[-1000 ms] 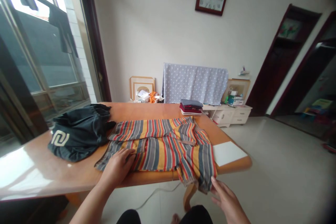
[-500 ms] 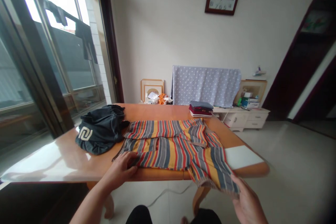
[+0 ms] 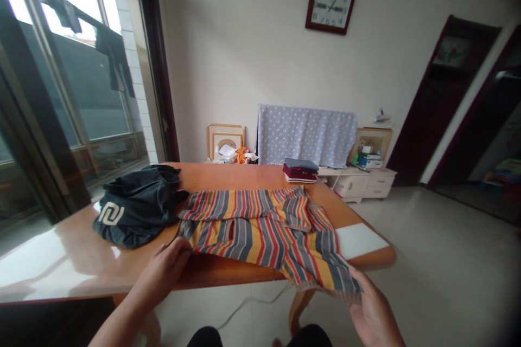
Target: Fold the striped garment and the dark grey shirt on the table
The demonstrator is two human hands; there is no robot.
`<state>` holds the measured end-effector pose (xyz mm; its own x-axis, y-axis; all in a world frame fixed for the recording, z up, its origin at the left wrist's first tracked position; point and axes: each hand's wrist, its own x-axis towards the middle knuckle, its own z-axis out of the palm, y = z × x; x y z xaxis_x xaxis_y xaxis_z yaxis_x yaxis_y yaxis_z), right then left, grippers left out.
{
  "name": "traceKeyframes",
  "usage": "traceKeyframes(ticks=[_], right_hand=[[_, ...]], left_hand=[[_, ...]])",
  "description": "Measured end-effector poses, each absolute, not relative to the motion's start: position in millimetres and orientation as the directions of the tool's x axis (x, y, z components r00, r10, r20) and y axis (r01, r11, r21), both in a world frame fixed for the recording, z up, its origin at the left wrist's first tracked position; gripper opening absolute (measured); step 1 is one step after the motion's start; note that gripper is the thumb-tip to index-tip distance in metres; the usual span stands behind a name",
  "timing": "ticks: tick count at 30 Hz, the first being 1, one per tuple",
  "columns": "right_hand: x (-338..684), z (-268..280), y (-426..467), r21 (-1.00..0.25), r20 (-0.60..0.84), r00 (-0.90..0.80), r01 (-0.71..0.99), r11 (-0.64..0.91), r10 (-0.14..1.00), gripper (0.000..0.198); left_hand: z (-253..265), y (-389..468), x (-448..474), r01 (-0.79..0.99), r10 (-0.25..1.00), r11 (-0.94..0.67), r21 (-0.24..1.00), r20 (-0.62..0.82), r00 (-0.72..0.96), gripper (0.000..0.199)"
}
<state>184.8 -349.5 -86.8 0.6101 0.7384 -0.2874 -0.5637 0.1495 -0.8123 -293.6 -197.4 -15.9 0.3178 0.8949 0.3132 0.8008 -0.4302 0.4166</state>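
Nearest, the right hand (image 3: 376,303) pinches a corner of the red, yellow and grey striped cloth garment (image 3: 260,241) past the near edge of the glossy brown wooden table (image 3: 228,173). The left hand (image 3: 173,260) has its fingers closed on the garment's near-left corner. The rest of the garment lies on the tabletop, its far part doubled over. Even, gentle tension between both grips should straighten the near edge; lifting evenly should avoid dragging the layers askew. The flat white rectangular sheet (image 3: 360,239) and crumpled black cloth bundle (image 3: 138,206) sit close by, so sideways pulls are best small.
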Motion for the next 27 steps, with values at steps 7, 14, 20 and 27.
traceKeyframes(ticks=[7,14,20,27], right_hand=[[182.6,-60.6,-346.3,-0.715,-0.324,0.555,-0.674,0.185,0.766,0.038],[193.2,-60.1,-337.1,-0.695,-0.319,0.550,-0.690,0.205,0.772,0.022],[199.1,-50.9,-319.4,-0.757,-0.277,0.572,-0.625,0.191,0.772,0.015],[206.4,-40.2,-281.4,-0.779,-0.243,0.567,-0.597,0.190,0.787,0.014]], left_hand=[[-14.1,-204.4,-294.3,0.850,0.913,-0.399,0.344,0.229,0.336,0.019],[-27.6,-191.4,-318.8,0.881,0.922,-0.365,0.301,0.248,0.297,0.025],[-22.3,-183.5,-329.8,0.841,0.919,-0.389,0.376,0.218,0.327,0.025],[0.7,-156.6,-317.4,0.659,0.956,-0.292,0.693,0.194,0.219,0.025]])
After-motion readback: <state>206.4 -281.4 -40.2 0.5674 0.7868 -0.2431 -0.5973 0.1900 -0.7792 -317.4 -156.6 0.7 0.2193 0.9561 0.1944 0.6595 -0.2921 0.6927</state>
